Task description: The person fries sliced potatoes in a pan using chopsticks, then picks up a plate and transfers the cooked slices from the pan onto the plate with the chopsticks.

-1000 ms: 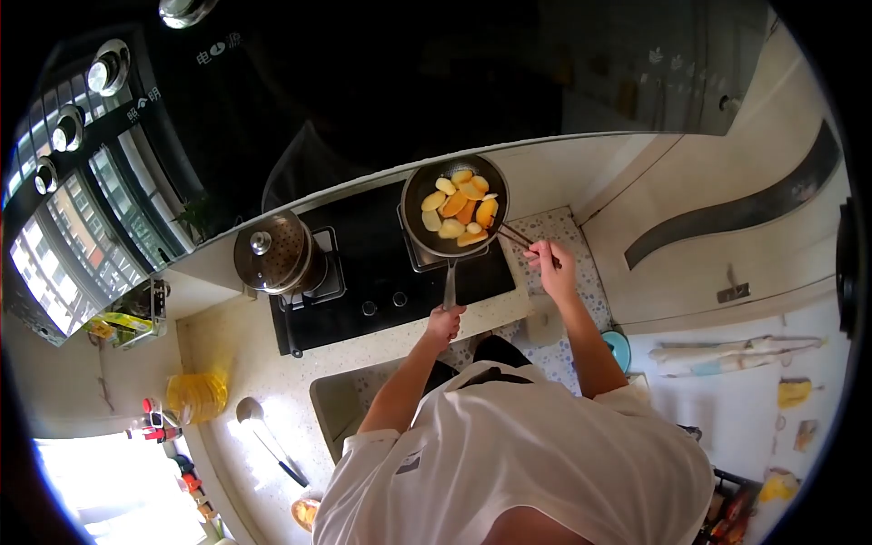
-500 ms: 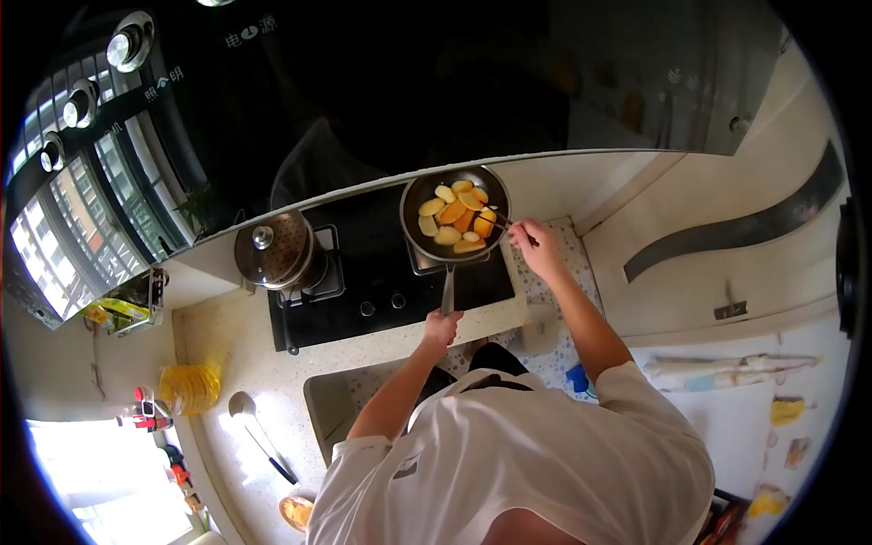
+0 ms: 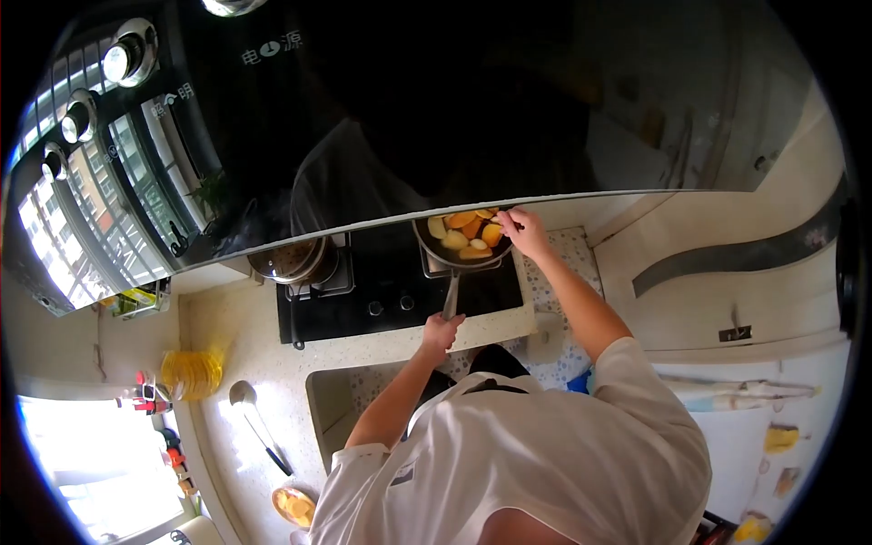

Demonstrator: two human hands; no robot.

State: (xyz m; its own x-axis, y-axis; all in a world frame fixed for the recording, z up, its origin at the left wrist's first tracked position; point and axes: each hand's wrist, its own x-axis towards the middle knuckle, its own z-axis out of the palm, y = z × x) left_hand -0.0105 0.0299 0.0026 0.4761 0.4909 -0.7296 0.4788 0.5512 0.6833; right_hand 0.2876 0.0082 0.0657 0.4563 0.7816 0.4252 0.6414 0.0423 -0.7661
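Kitchen light enters by a bright window (image 3: 95, 463) at the far left, and a pale table (image 3: 227, 322) runs from there toward the stove. On this table stands a large bottle (image 3: 193, 375) of yellow liquid, and to its right a ladle (image 3: 258, 431) lies, with its black end nearer to the person. A plate (image 3: 277, 502) of yellow pieces is placed just beside the white shirt (image 3: 527, 445). Farther away, a pot (image 3: 291, 262) rests on the left burner (image 3: 341, 277) of the black stove (image 3: 386, 263); its far part is hidden by the dark glossy panel (image 3: 454, 109) above. Next comes a sink (image 3: 336, 404), partly visible. Then the left hand (image 3: 440, 334) has its fingers wrapped around the handle (image 3: 451, 298) of a frying pan (image 3: 445, 253). This pan is at the right burner (image 3: 436, 270), with yellow and orange slices (image 3: 459, 239) inside, and the panel covers its far side. Over the pan's right edge, the right hand (image 3: 524, 233) is grasping thin dark chopsticks (image 3: 520, 226); whether their tips touch a slice, I cannot tell. Rightmost is a cupboard door (image 3: 727, 213) with a grey wavy band (image 3: 786, 248).
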